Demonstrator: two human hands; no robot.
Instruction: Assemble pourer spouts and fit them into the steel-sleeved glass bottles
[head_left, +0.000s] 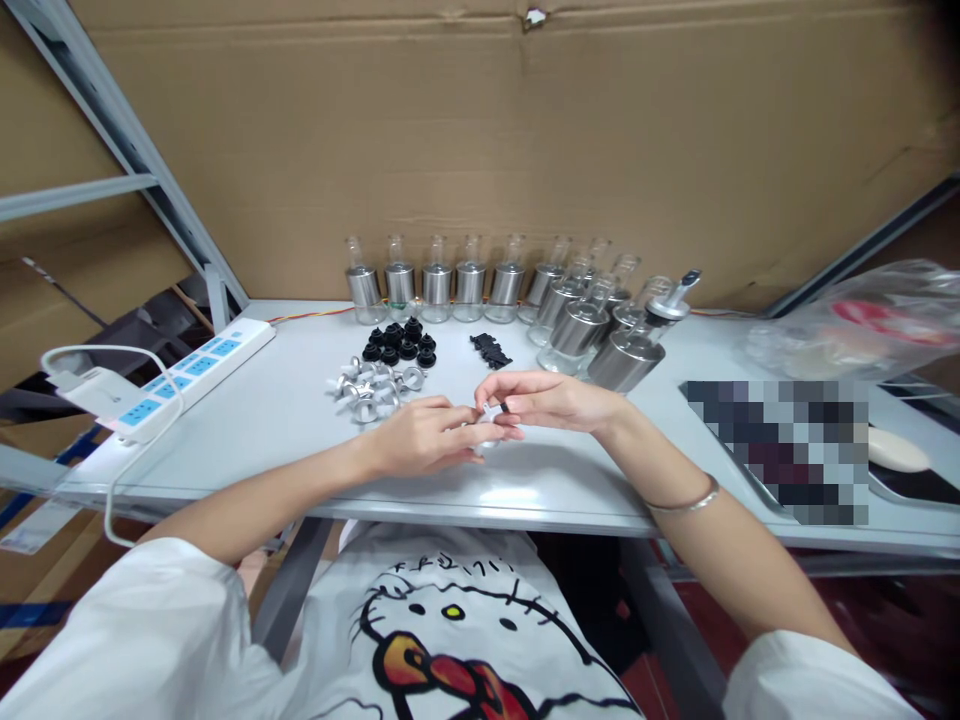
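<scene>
My left hand (431, 437) is closed around a silver pourer spout (491, 412), its fingers hiding most of the part. From the other side, my right hand (551, 400) pinches a small black piece (505, 408) against the spout's tip. Both hands meet just above the table's front half. To their left lies a heap of silver pourer spouts (375, 388), with black ribbed stoppers (400, 342) behind it. A little pile of flat black pieces (491, 350) sits beyond my fingers.
Several glass bottles with steel sleeves (470, 280) line the back of the table. One bottle (626, 360) at right carries a pourer. A white power strip (199, 375) lies at left. At right are a plastic bag (862, 315) and a blurred-out flat object (780, 450).
</scene>
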